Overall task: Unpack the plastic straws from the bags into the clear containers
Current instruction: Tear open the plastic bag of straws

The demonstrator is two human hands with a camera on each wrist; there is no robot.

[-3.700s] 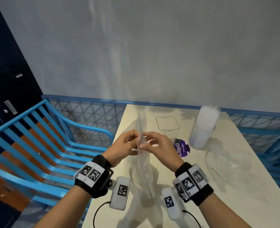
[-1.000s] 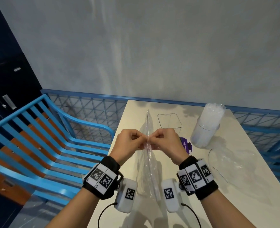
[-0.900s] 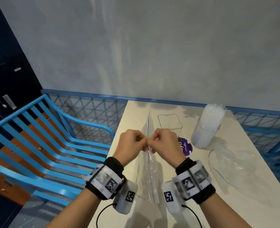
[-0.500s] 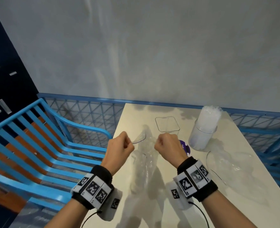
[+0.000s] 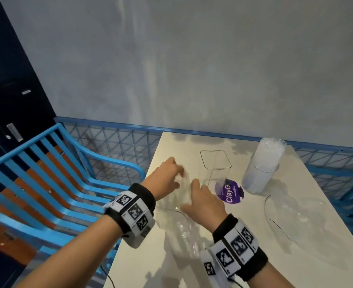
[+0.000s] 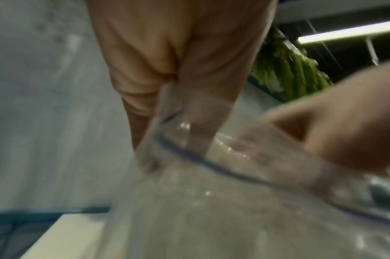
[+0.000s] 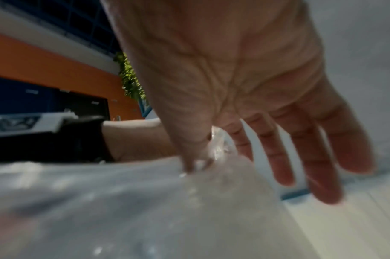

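Since half a second ago both fists have dropped from mid-air onto the clear crinkled plastic bag (image 5: 181,223), which now lies slumped on the cream table (image 5: 296,267) rather than stretched upright between them. Left hand (image 5: 167,179) grasps the bag's top edge: left wrist view shows film pinched between thumb and curled fingers (image 6: 145,73), heavy motion blur. Right hand (image 5: 202,202) sits on the near side of the bag mouth; right wrist view shows the thumb (image 7: 185,136) pressed into the film with the other fingers extended and spread, so it reads as released/pressing, not clenched. Straws inside this bag: cannot tell, film too clear and blurred. Empty clear square container (image 5: 216,165) stands upright just beyond the hands, beside a round purple sticker (image 5: 229,191) on the tabletop. To its right, a clear round container packed with white plastic straws (image 5: 260,169), bundle sticking out above the rim. A second flattened clear bag (image 5: 296,217) lies on the table's right side, well apart from the hands. Blue slatted bench (image 5: 46,183) left of the table, blue mesh railing (image 5: 119,146) behind it
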